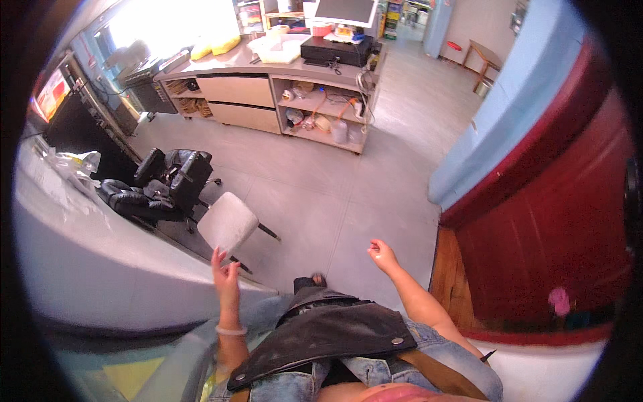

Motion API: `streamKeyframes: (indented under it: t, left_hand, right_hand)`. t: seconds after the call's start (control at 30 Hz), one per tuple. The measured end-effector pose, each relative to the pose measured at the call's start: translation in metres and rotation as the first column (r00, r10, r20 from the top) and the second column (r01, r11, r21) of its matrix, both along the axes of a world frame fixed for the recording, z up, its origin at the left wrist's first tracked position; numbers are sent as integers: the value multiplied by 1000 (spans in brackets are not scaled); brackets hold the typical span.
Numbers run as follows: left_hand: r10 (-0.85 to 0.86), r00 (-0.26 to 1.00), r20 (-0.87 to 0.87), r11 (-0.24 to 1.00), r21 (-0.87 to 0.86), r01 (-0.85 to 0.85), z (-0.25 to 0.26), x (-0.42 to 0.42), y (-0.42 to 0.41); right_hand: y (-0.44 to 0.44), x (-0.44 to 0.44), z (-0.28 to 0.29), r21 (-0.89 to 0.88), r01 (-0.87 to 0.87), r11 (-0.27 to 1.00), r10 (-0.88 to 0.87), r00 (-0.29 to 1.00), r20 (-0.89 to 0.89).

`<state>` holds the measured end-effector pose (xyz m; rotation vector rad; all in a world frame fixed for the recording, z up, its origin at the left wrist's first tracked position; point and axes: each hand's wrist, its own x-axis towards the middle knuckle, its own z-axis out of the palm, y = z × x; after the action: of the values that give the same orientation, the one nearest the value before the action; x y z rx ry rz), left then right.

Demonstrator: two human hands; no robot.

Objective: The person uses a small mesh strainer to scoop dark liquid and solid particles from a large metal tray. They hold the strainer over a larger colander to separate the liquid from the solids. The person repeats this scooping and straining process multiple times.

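Observation:
My left hand (226,276) is raised at the lower left with its fingers apart and nothing in them. Just beyond it in the picture stands a chair with a pale seat (228,223) and dark legs. My right hand (384,256) hangs out over the grey floor (321,201), its fingers curled loosely; I see nothing held in it. A white band (231,331) circles my left wrist. Below, a black apron (326,334) covers my front over a denim garment, and one sandalled foot (318,280) shows on the floor.
A black leather armchair (166,186) stands at left, behind a white partition (125,281). Ahead is a long counter (236,98) carrying a monitor (346,11), a black cash drawer (335,51) and a white tray (284,47). A dark red door (547,216) and blue frame (477,130) flank my right.

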<state>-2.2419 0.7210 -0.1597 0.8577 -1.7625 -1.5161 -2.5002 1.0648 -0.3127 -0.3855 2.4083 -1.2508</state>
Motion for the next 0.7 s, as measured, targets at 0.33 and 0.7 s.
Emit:
streamKeyframes:
  t: [0.33,0.7]
  left_hand:
    - [241,966,91,965,80,-249,-49,-191,-164]
    - [183,924,335,957,-278,-89,-46,-422,-177]
  right_hand:
    - [-121,-220,-50,403,-193,895,169,981,94]
    - [15,-451,-110,829,-161,535,-215,923,318]
